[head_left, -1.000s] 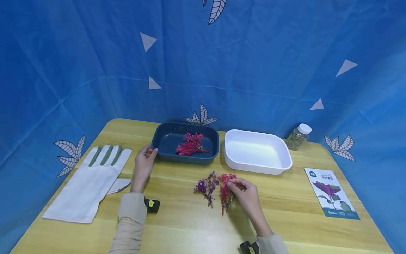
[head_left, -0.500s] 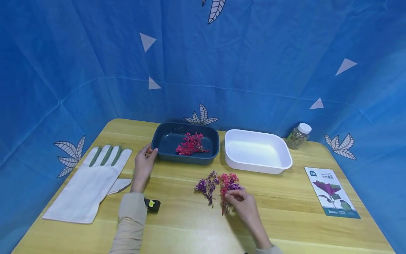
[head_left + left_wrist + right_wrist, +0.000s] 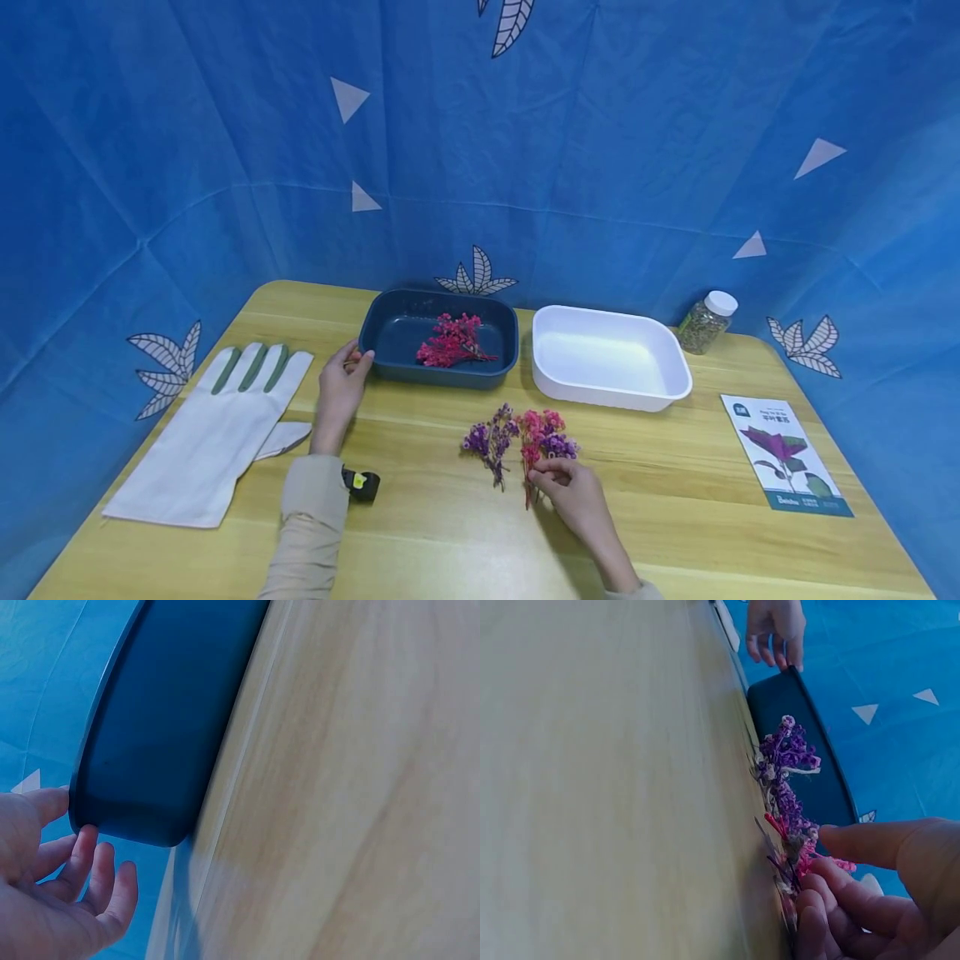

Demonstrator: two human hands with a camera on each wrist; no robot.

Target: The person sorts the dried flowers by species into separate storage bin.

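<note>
The right grip [image 3: 579, 500] has moved lower along the pink sprig [image 3: 531, 430], which lies on the surface [image 3: 435, 542]; whether it pinches, I cannot tell. The left grip [image 3: 342, 388] still pinches the dark tray [image 3: 442, 377].

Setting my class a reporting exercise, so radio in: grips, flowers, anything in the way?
Left grip pinching edge of dark blue tray. Right grip at lower part of pink flowers, firm hold unclear. Possible snag: purple flowers crowd alongside.

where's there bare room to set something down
Free: table between the dark wristband and left purple sprigs; table between the right grip and plant packet; inside the white tray. Crowded: around the pink flower sprigs.
</note>
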